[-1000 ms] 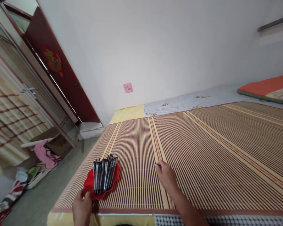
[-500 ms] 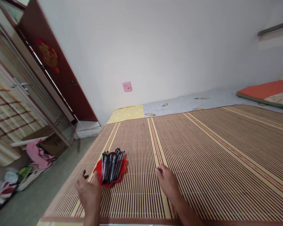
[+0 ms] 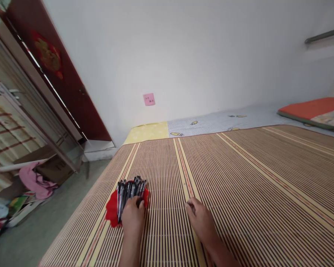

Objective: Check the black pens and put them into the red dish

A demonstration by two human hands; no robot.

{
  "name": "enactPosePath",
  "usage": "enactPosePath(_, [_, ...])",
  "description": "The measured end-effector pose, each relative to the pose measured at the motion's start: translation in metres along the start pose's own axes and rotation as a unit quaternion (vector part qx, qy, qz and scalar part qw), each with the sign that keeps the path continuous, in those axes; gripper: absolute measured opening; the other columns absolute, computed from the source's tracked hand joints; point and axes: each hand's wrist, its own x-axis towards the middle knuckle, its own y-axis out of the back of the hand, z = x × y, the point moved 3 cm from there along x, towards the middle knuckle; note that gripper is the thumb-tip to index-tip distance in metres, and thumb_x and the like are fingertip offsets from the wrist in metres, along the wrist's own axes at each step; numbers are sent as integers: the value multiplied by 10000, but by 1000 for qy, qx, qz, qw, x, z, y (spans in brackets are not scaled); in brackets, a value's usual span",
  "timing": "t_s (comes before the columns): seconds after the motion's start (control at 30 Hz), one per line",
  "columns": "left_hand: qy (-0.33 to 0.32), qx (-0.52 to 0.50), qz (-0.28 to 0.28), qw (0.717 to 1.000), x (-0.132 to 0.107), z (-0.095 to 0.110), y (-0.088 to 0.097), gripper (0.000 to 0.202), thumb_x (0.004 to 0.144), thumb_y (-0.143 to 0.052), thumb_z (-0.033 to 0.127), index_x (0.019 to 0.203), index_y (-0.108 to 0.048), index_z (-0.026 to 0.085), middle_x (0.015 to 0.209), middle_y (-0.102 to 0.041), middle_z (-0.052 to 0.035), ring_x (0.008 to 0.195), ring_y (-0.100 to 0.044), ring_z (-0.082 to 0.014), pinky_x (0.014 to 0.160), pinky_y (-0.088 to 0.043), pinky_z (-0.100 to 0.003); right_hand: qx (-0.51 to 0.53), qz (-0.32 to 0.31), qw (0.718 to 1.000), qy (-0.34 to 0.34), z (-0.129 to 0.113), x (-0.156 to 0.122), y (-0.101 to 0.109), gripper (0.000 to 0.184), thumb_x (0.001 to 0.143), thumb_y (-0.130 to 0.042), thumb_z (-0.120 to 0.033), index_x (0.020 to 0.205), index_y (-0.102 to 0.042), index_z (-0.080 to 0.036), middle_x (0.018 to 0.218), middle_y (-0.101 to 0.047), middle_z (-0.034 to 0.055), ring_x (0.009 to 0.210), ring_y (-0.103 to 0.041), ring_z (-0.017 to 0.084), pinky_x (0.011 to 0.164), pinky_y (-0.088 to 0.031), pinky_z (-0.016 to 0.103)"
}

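A bundle of several black pens (image 3: 127, 188) lies on a red, scallop-edged dish (image 3: 111, 209) on the striped mat. My left hand (image 3: 133, 214) is over the right part of the bundle with its fingers curled round pens; the hand covers their lower ends. To the right, my right hand (image 3: 199, 216) rests low over the mat beside a pale stripe. Its fingers are curled in toward the thumb, and nothing shows in them.
The brown and tan striped mat (image 3: 239, 193) covers the bed up to a patterned sheet (image 3: 206, 127) by the wall. A folded orange quilt (image 3: 311, 108) lies at the far right. A pink note (image 3: 149, 99) is stuck on the wall. Left of the bed are a cardboard box (image 3: 54, 169) and pink cloth (image 3: 35, 180).
My left hand has moved right from beside the dish onto the pens, and its spread fingers have closed. The dish appears slightly shifted left. My right hand has barely moved.
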Motion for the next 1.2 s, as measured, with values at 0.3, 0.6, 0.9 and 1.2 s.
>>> enactPosePath(0.3, [16,20,2,1000,9,0,-4,203,897,-578,282,1022,-680,160,1018,-722,-126,920,-684,-286,741,-459,-337,-21,4,1000,18,0,-1,2,279,966,-407,-382,785,-552,-226,761,-685,84,702,-670,226,606,-438,282])
enactPosePath(0.6, [28,31,-2,999,6,6,-4,294,915,-557,287,1139,-667,131,1071,-734,-158,973,-691,-300,755,-470,-341,-18,4,1000,14,-2,-1,2,283,971,-388,-388,780,-525,-230,722,-657,63,648,-655,211,585,-432,270])
enactPosePath(0.9, [60,50,-27,997,7,5,-6,235,891,-555,303,1039,-659,152,946,-752,-171,881,-706,-324,682,-459,-354,-18,-1,1000,9,-5,-2,4,319,977,-354,-415,781,-523,-229,687,-631,58,589,-630,200,533,-412,258])
enactPosePath(1.2, [63,52,-22,996,9,10,-8,267,895,-535,292,1078,-670,152,951,-753,-181,882,-705,-345,722,-464,-388,-25,-2,1000,3,-3,-1,3,271,962,-388,-387,783,-517,-229,717,-656,58,653,-658,218,579,-412,264])
